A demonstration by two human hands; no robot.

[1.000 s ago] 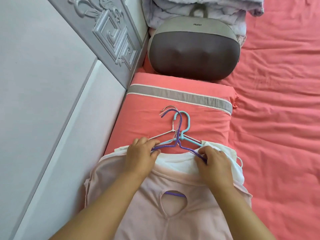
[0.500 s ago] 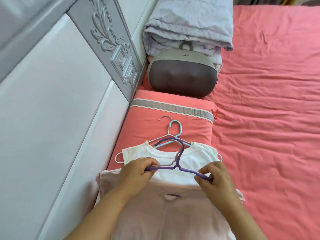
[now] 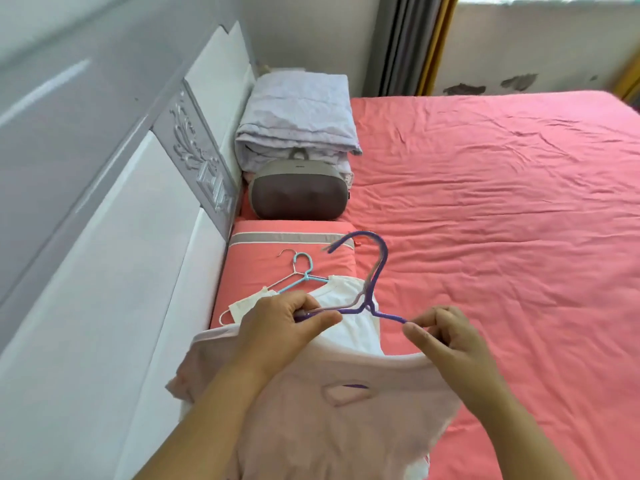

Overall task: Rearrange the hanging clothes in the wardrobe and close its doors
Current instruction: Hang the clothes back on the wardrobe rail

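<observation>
Pinching the purple hanger (image 3: 372, 308) at both shoulders, left hand (image 3: 277, 332) and right hand (image 3: 450, 341) each in a closed grip, above the bed (image 3: 502, 220) near its headboard edge, lower bar mostly hidden inside the pink top (image 3: 329, 427), hook blurred.

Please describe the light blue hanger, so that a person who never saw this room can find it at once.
Look at the pink pillow beside the headboard, just below the grey cushion. The light blue hanger lies flat there, its arms going under a white shirt. Unlike the purple hanger, no hand holds it, and the hanger beside it is bare metal.
</observation>
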